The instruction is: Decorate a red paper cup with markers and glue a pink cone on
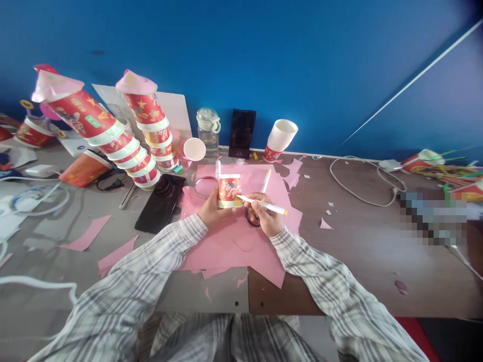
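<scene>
My left hand is wrapped round the lower left side of a red paper cup, which is upside down with its rim at the bottom. A yellow-green band runs along that rim. In my right hand is a white marker with a yellow end, its tip at the cup's lower right. Pink paper lies under both hands. Scissors are partly hidden behind my right hand. Another white marker lies on the paper, and a white cap-like piece stands behind the cup.
Two towers of red cups with pink cone tops stand at the left. Nearby lie a black phone and cables. Along the wall are a glass bottle, an upright phone and stacked cups. A white cable lies right.
</scene>
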{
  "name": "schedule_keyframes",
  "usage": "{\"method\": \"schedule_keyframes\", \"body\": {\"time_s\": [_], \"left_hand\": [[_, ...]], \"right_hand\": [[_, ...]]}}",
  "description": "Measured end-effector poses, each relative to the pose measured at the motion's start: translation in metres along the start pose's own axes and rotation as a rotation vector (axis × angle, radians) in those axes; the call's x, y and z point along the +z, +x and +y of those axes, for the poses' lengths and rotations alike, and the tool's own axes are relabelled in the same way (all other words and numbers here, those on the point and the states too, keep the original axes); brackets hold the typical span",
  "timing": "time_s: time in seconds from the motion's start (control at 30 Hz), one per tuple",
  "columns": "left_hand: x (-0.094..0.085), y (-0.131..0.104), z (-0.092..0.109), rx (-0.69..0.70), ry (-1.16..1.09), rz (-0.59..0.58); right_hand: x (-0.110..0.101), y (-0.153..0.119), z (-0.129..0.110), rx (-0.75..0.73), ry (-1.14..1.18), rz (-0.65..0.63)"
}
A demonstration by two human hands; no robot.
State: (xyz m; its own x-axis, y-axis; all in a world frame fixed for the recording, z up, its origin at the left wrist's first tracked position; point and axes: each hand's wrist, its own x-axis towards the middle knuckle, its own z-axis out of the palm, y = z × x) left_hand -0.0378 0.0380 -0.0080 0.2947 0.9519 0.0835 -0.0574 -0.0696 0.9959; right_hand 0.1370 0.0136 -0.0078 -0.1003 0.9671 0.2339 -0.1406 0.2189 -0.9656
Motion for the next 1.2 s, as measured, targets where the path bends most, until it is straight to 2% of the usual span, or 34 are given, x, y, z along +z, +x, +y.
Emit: {"method": "schedule_keyframes", "body": {"time_s": [0.2,0.4,0.73,1.03,1.2], "left_hand": [[0.0001,-0.0018,-0.0018,-0.015,-0.007,-0.002],[-0.0005,-0.0015,-0.0029,-0.024,-0.026,0.01],[-0.0037,-0.0008,-0.0014,-0.049,-0.033,-0.028],[-0.0068,-0.0001,-0.0052,-0.005,0.027,-0.038],[-0.0059,-0.0006,-0.004,-0.007,0.0,-0.054]], "right_hand": [[0.0,0.0,0.0006,0.047,0.086,-0.033],[-0.0014,0.0047,0.0049,0.044,0.085,0.016],[-0.0001,0.0074,0.0002,0.05,0.111,0.02],[-0.0047,0.0067,-0.0024,0.11,0.136,-0.03],[-0.0035,0.0083,-0.0022,0.069,0.105,0.01]]}}
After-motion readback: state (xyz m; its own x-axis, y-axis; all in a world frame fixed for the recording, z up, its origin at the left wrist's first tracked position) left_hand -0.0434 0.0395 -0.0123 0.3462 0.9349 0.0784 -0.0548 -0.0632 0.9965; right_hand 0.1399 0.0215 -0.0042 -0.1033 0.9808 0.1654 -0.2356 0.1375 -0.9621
